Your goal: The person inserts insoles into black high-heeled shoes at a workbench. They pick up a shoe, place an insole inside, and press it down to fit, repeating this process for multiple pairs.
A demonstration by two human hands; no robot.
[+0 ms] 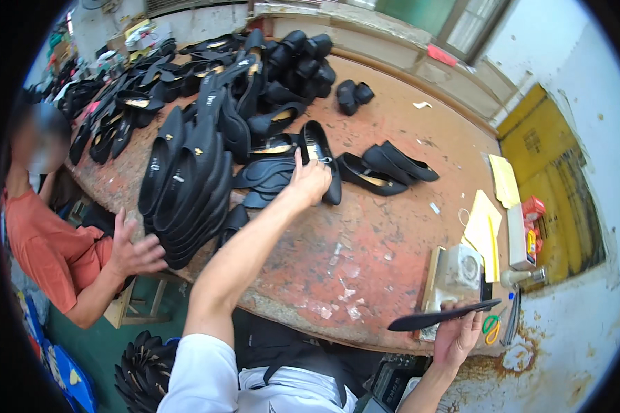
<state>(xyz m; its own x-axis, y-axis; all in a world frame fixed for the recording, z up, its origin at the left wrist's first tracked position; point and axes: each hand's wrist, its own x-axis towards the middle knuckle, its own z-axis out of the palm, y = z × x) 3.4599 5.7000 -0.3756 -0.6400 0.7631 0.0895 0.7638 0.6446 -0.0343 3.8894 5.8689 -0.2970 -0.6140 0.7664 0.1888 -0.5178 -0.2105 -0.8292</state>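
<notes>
My left hand [308, 180] reaches out across the worn reddish table [365, 255] and grips a black flat shoe [322, 158] near the middle of it. My right hand [459, 335] stays near the table's front right edge, closed on a flat black shoe sole [442, 318] held level. A row of black soles and shoes [186, 186] lies stacked on edge just left of my left hand. A pair of black flats [386, 168] rests to its right.
A person in an orange shirt [48, 248] sits at the left with a hand [134, 251] by the stacked soles. More black shoes [255, 76] pile up at the far end. Yellow papers [486, 224], a small white fan [461, 268], scissors [491, 328] and boxes [530, 227] sit at the right.
</notes>
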